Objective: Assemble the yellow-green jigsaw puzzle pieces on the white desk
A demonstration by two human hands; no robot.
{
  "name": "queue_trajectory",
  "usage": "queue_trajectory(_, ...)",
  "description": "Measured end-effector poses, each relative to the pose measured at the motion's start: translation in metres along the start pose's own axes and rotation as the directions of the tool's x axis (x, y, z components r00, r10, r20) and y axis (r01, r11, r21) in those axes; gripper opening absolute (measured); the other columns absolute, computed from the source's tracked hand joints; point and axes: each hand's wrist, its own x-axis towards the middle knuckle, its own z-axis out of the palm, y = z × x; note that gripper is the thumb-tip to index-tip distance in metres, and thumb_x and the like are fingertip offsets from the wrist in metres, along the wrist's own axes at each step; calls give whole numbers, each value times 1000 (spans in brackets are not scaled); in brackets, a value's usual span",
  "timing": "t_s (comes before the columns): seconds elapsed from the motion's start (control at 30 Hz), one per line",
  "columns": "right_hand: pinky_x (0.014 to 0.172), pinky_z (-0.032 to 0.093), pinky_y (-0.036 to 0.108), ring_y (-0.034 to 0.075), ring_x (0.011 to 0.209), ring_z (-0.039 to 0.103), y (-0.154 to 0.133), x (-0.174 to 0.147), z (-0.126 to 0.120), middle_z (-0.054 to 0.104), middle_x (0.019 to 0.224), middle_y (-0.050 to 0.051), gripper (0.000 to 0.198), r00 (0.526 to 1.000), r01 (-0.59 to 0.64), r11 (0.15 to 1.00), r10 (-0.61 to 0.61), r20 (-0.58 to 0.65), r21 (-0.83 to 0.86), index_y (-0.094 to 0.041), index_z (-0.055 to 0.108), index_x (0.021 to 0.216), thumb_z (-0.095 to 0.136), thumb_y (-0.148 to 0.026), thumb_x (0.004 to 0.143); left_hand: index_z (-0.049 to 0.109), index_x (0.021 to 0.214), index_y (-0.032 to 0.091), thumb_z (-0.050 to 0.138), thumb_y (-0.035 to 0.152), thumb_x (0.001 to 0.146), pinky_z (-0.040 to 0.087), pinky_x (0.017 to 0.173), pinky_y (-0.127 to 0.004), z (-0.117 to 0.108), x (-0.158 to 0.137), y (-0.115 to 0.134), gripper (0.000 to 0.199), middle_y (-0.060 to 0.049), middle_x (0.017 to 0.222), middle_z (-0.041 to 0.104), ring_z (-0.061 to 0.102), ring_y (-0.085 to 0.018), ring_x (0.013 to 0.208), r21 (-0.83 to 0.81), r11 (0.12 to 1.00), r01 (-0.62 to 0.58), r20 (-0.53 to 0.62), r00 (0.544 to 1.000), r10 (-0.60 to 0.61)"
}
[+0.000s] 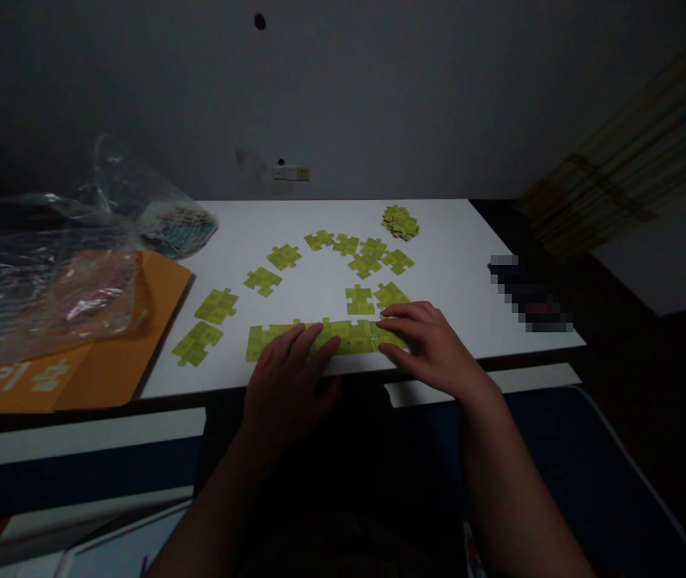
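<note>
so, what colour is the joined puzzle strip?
The puzzle strip is yellow-green, best seen in the head view.

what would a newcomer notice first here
Probably the yellow-green puzzle pieces, arched across the white table. Near its front edge, the left hand lies on a joined row; the right hand touches a piece at the row's right end. At left, clear plastic covers part of an orange package.
</note>
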Motion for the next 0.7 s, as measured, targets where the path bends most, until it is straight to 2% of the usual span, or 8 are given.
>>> queue_trajectory(0.23,115,53,67,39,131,70,-1,1,1,80,143,10,30,1000,3,1000,-3,-7,-5,-35,85,131,81,-39,101,67,153,30,75,32,98,57,117,-61,0,0,0,56,-12,161,68,60,-42,147,-7,1000,-4,-2,1000,4)
queue_trajectory(0.37,116,54,67,39,131,70,-2,0,3,79,140,9,32,999,-23,998,24,-20,50,-37,84,131,83,-40,99,66,155,31,76,32,97,57,118,-60,1,0,0,58,-12,162,67,60,-41,149,4,1000,-2,-7,1000,2)
queue_trajectory(0.5,109,61,58,35,124,73,2,-4,-1,76,132,11,26,991,-76,981,94,-95,180,-34,84,127,79,-43,102,65,155,31,77,31,97,57,118,-60,0,0,0,59,-12,161,68,61,-41,148,0,1000,-3,-8,1000,3)
queue_trajectory(0.57,108,62,57,34,121,74,7,-7,-7,76,128,12,23,979,-115,975,144,-146,191,-34,84,124,75,-43,105,66,154,31,77,30,96,57,117,-60,0,0,0,59,-12,161,67,61,-41,148,-9,1000,-4,-10,1000,4)
queue_trajectory(0.7,115,59,59,35,129,73,23,-14,-22,78,136,12,33,959,-180,966,214,-187,183,-33,83,134,77,-42,102,68,152,32,76,30,97,56,118,-62,1,0,0,55,-12,161,68,61,-42,147,-28,1000,9,-13,1000,-9)
